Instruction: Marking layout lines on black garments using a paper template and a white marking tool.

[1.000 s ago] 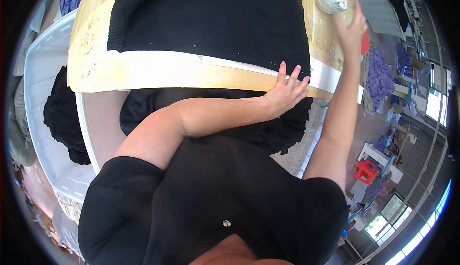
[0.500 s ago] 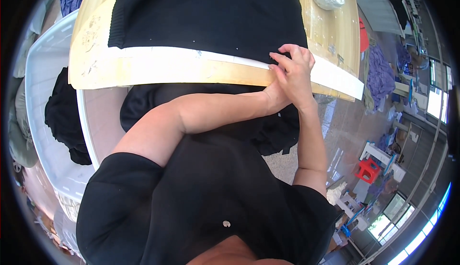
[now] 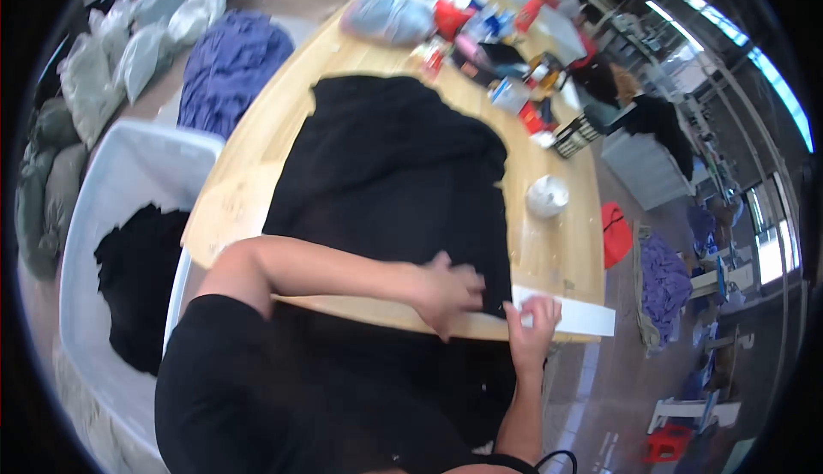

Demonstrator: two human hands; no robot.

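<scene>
A black knit garment [image 3: 386,174] lies spread on the wooden table, its near edge along the table's front. My left hand [image 3: 450,294] reaches across over the garment's near right part, its fingers apart and smeared by motion; nothing shows in it. At the garment's right corner, my right hand [image 3: 533,324] has its fingers bent over a white strip [image 3: 585,318] at the table's front edge, the thumb beside the cloth. Much of that strip is hidden beneath my left arm and the garment.
The wooden table [image 3: 561,247] bears a white wrapped ball [image 3: 547,196], a black basket [image 3: 578,135] and clutter at its far end. Left of it stands a white tub [image 3: 81,260] with black cloth [image 3: 141,294]. Purple cloth [image 3: 231,67] is heaped beyond.
The view has tilted up, showing the whole garment and the table's far end. My hands, crossed together before, are now apart, the left one moved left onto the garment.
</scene>
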